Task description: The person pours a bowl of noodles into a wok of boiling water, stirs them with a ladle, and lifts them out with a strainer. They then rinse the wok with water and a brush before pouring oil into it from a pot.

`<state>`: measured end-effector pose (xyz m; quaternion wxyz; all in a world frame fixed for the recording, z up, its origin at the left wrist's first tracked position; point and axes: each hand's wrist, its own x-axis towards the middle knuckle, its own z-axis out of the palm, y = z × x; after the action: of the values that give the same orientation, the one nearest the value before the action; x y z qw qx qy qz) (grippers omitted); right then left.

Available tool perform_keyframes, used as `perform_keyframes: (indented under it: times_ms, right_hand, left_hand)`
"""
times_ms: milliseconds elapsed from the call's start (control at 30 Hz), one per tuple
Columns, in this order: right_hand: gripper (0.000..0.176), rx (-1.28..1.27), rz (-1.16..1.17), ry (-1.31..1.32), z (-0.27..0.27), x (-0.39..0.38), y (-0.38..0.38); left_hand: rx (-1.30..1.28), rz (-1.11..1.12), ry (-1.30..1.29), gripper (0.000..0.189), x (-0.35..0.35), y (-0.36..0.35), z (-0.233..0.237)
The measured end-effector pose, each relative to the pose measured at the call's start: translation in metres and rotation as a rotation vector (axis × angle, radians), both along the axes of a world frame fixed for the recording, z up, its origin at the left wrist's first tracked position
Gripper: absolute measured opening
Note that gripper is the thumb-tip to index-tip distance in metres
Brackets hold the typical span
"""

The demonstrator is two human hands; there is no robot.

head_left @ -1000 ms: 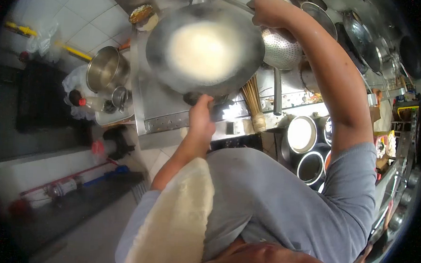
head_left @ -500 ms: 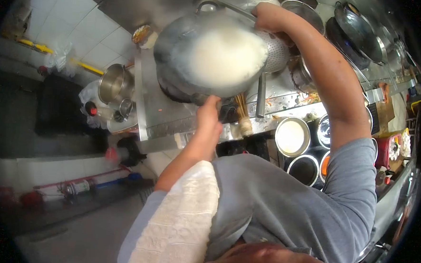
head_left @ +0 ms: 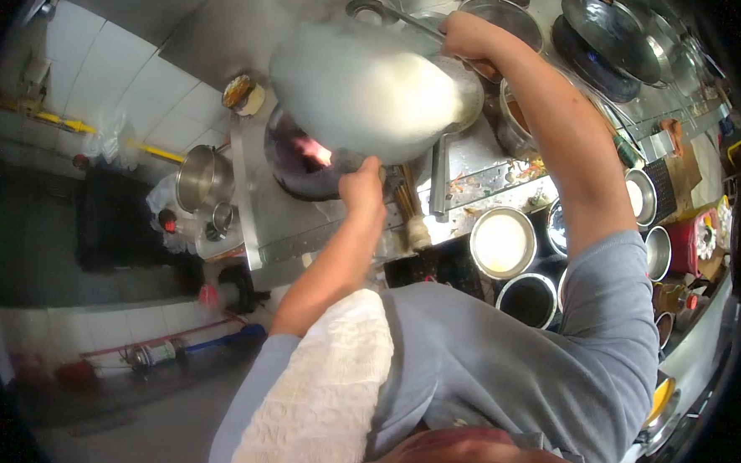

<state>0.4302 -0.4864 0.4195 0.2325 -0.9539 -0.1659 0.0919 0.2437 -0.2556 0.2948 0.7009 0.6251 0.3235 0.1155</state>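
My left hand [head_left: 363, 187] is closed round the near-side handle of a wok [head_left: 307, 86]. The wok is lifted off the burner [head_left: 282, 164] and tilted, and thick white steam hides its contents. Pinkish flame [head_left: 314, 151] glows in the bared burner below. At the far side, my right hand [head_left: 469, 35] grips the shaft of a ladle [head_left: 407, 18]. Its round bowl [head_left: 369, 12] points left beyond the wok's far rim. A strainer's flat metal handle [head_left: 440, 172] sticks out below the wok; the strainer's bowl is mostly hidden.
A bundle of sticks [head_left: 407, 200] stands near the wok handle. A pan of pale liquid [head_left: 504, 243] and several other containers sit at right. Another wok [head_left: 611, 34] rests at the far right. Steel pots [head_left: 201, 179] stand at left.
The wok has risen off the burner and tipped, uncovering the burner and its flame. My hands keep their grips. The camera view has shifted slightly.
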Motion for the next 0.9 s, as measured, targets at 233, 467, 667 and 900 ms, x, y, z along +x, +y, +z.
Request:
perform_keyframes:
  times_ms: [233,467,667,900]
  right_hand:
    - [0.021,0.084,-0.089,0.004,-0.015,0.009,-0.016]
    - [0.027,0.188,-0.140,-0.081,-0.013,-0.012,-0.042]
    - [0.033,0.251,-0.138,-0.288,-0.011,-0.048,-0.070]
    - [0.042,0.221,-0.201,-0.310,0.005,-0.087,-0.057]
  left_hand:
    - [0.228,-0.068,0.002,0.028,0.014,0.001,-0.001]
    - [0.619,-0.119,-0.053,0.043,0.022,0.002,0.007]
    - [0.900,-0.063,-0.088,0.050,0.012,-0.008,0.019]
    - [0.765,-0.152,-0.315,0.042,-0.003,0.019,-0.012]
